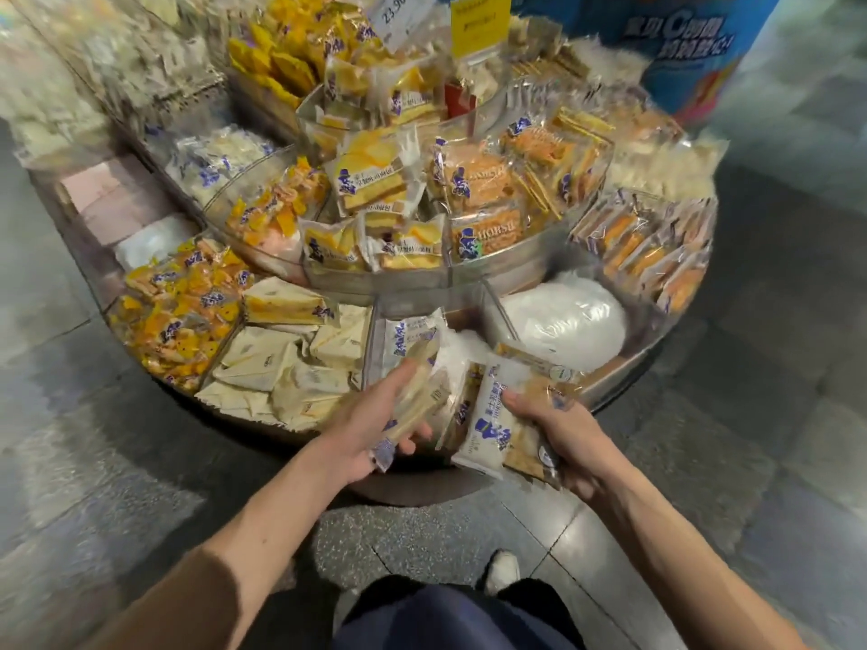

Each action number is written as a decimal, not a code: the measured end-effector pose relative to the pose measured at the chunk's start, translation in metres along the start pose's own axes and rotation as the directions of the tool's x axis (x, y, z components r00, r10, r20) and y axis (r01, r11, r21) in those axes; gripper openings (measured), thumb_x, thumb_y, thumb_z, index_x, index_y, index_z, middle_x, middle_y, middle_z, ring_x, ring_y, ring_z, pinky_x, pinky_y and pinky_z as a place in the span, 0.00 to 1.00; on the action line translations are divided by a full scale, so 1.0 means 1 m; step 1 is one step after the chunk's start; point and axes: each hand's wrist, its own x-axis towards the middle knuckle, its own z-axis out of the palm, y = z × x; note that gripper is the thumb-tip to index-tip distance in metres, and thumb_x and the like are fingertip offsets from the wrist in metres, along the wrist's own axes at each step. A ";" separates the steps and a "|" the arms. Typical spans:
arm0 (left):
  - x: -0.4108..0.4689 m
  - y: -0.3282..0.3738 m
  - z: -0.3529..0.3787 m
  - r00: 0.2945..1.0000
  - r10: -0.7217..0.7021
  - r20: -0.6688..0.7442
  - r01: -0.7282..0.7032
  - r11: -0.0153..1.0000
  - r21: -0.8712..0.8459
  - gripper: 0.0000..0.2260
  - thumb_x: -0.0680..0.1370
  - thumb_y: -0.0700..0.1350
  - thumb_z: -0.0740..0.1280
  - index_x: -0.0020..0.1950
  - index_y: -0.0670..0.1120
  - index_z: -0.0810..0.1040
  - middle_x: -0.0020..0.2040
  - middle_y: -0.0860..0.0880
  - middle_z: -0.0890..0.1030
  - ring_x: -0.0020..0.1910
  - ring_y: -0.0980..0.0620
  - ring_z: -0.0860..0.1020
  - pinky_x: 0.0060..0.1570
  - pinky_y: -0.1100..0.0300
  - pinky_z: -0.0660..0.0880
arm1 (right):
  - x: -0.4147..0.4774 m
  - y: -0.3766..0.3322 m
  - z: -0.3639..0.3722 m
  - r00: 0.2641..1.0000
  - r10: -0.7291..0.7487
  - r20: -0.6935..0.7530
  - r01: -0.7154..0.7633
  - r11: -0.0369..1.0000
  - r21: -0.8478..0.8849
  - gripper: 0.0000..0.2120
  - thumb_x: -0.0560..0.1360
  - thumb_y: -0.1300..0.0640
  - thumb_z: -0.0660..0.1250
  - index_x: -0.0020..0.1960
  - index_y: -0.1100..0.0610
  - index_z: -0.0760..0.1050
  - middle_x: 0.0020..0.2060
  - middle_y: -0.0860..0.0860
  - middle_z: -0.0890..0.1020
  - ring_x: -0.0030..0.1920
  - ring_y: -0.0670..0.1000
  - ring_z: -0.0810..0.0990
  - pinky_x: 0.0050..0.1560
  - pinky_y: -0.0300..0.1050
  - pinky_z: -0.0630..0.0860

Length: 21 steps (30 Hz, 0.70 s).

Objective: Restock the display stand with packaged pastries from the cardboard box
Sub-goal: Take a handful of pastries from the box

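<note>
Head view. Left fingertips [415,437] curl up from beneath a slim clear-wrapped pastry packet [422,391], with the thumb laid along its top. The left hand [370,429] grips it firmly, the packet's far end reaching over the front lower compartment. Right thumb [513,400] presses down on a white packet with a blue top-hat logo [492,424]. The fingers are hidden below, and the right hand [563,436] holds this one stacked on at least one more packet. Both hands sit just at the near edge of the round, tiered display stand [628,372].

Left of the hands is a compartment of pale triangular packets [281,368]; further left are small yellow snacks [178,321]. Right of the hands, a crumpled white plastic bag [563,321] fills the next compartment. The upper tier holds yellow cake slices [375,180] and brown toast-like packets [488,180].

A price card reading 23.90 [399,11] stands at the top. One white shoe [502,570] is on the grey tiled floor [703,509].
</note>
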 end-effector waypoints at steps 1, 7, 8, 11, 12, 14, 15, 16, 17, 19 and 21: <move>0.004 0.002 0.006 1.000 -0.005 -0.011 0.004 0.997 -0.077 0.23 0.77 0.64 0.65 0.64 0.50 0.77 0.39 0.45 0.82 0.33 0.49 0.76 0.24 0.60 0.70 | 0.005 -0.006 -0.006 1.000 0.014 0.023 -0.014 1.000 -0.009 0.14 0.75 0.64 0.71 0.58 0.71 0.78 0.40 0.61 0.86 0.32 0.53 0.86 0.29 0.40 0.80; 0.021 0.003 0.018 0.990 -0.081 0.111 0.110 0.954 -0.279 0.24 0.72 0.54 0.70 0.64 0.43 0.74 0.48 0.40 0.81 0.29 0.51 0.74 0.18 0.65 0.67 | 0.039 -0.019 -0.030 0.987 0.120 0.105 -0.119 0.993 -0.018 0.19 0.72 0.62 0.73 0.60 0.69 0.78 0.51 0.66 0.84 0.43 0.59 0.87 0.41 0.53 0.85; 0.025 0.001 0.017 0.987 -0.093 0.132 0.129 0.948 -0.292 0.24 0.73 0.53 0.69 0.65 0.43 0.73 0.47 0.41 0.82 0.30 0.52 0.73 0.18 0.66 0.67 | 0.044 -0.021 -0.031 0.986 0.125 0.110 -0.122 0.992 -0.033 0.19 0.72 0.62 0.73 0.61 0.69 0.78 0.51 0.66 0.84 0.44 0.60 0.87 0.44 0.55 0.85; 0.038 -0.001 0.010 0.981 -0.110 0.163 0.162 0.921 -0.355 0.23 0.74 0.52 0.67 0.64 0.40 0.74 0.44 0.43 0.82 0.29 0.52 0.73 0.18 0.67 0.66 | 0.061 -0.028 -0.032 0.985 0.134 0.111 -0.126 0.989 -0.081 0.21 0.72 0.60 0.73 0.62 0.68 0.77 0.53 0.65 0.84 0.50 0.63 0.85 0.53 0.63 0.81; 0.045 -0.003 0.006 0.979 -0.121 0.164 0.175 0.911 -0.374 0.22 0.75 0.53 0.64 0.62 0.39 0.74 0.43 0.42 0.81 0.29 0.51 0.72 0.18 0.67 0.65 | 0.066 -0.031 -0.031 0.984 0.135 0.113 -0.125 0.988 -0.087 0.20 0.72 0.61 0.73 0.62 0.68 0.77 0.53 0.65 0.84 0.50 0.63 0.85 0.53 0.63 0.81; 0.061 -0.005 -0.002 0.978 -0.147 0.150 0.194 0.906 -0.376 0.21 0.78 0.55 0.59 0.59 0.38 0.75 0.41 0.41 0.79 0.28 0.51 0.71 0.18 0.68 0.62 | 0.076 -0.036 -0.029 0.987 0.134 0.089 -0.122 0.984 -0.132 0.20 0.72 0.61 0.73 0.61 0.69 0.77 0.51 0.64 0.85 0.47 0.60 0.86 0.48 0.56 0.84; 0.069 -0.007 -0.006 0.978 -0.163 0.127 0.199 0.912 -0.358 0.21 0.79 0.55 0.57 0.57 0.38 0.75 0.40 0.41 0.79 0.27 0.50 0.70 0.18 0.68 0.61 | 0.080 -0.039 -0.028 0.988 0.136 0.073 -0.123 0.979 -0.160 0.20 0.72 0.60 0.73 0.61 0.69 0.77 0.50 0.64 0.85 0.45 0.60 0.87 0.47 0.54 0.84; 0.077 -0.009 -0.009 0.980 -0.173 0.093 0.195 0.923 -0.331 0.20 0.80 0.55 0.55 0.56 0.39 0.74 0.39 0.42 0.78 0.27 0.50 0.70 0.18 0.68 0.60 | 0.085 -0.042 -0.029 0.989 0.137 0.057 -0.124 0.975 -0.185 0.22 0.71 0.58 0.73 0.61 0.69 0.77 0.50 0.64 0.85 0.45 0.60 0.86 0.48 0.55 0.84; 0.085 -0.011 -0.012 0.982 -0.178 0.067 0.190 0.936 -0.296 0.20 0.81 0.55 0.54 0.56 0.39 0.73 0.38 0.42 0.76 0.27 0.50 0.70 0.18 0.67 0.60 | 0.089 -0.046 -0.027 0.990 0.135 0.037 -0.123 0.967 -0.225 0.23 0.71 0.57 0.75 0.61 0.69 0.78 0.50 0.63 0.85 0.48 0.63 0.86 0.50 0.58 0.82; 0.101 -0.016 -0.016 0.982 -0.187 0.023 0.187 0.952 -0.243 0.19 0.82 0.55 0.53 0.57 0.41 0.71 0.35 0.44 0.74 0.26 0.50 0.69 0.18 0.66 0.62 | 0.096 -0.054 -0.021 0.993 0.118 0.028 -0.103 0.942 -0.320 0.25 0.69 0.50 0.78 0.58 0.65 0.80 0.50 0.63 0.85 0.52 0.73 0.81 0.57 0.68 0.76; 0.113 -0.022 -0.019 0.980 -0.199 0.011 0.197 0.958 -0.210 0.20 0.82 0.57 0.53 0.57 0.41 0.72 0.33 0.45 0.73 0.27 0.50 0.70 0.19 0.64 0.64 | 0.099 -0.063 -0.014 0.994 0.102 0.034 -0.079 0.910 -0.407 0.27 0.68 0.46 0.77 0.57 0.66 0.80 0.47 0.61 0.86 0.45 0.71 0.82 0.47 0.60 0.81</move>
